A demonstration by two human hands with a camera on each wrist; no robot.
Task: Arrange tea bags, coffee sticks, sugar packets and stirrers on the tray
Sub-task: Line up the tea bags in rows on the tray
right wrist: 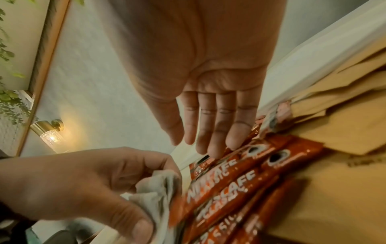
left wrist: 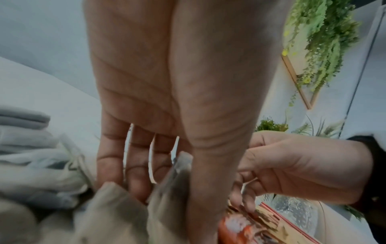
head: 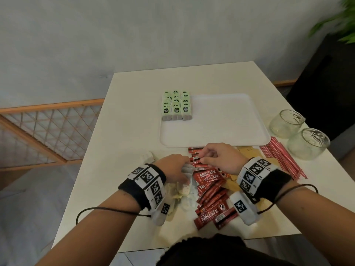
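Observation:
A white tray [head: 221, 135] lies mid-table with green tea bags [head: 176, 106] stacked in rows on its far left corner. In front of it a pile of red coffee sticks [head: 209, 191] [right wrist: 240, 178] covers the table. My left hand [head: 185, 169] [right wrist: 94, 181] grips a crumpled white packet [head: 187, 168] [right wrist: 156, 189] [left wrist: 175, 181] at the pile's left edge. My right hand [head: 205, 157] [right wrist: 196, 145] hovers over the far end of the pile, its fingers straight and their tips touching the sticks. Brown sugar packets [head: 247, 150] [right wrist: 334, 115] lie under and beside it.
Red stirrers [head: 282, 160] lie in a bundle right of the tray. Two empty glasses [head: 286, 123] [head: 307, 144] stand at the table's right edge. More pale packets [head: 180, 191] are heaped below my left hand. Most of the tray is bare.

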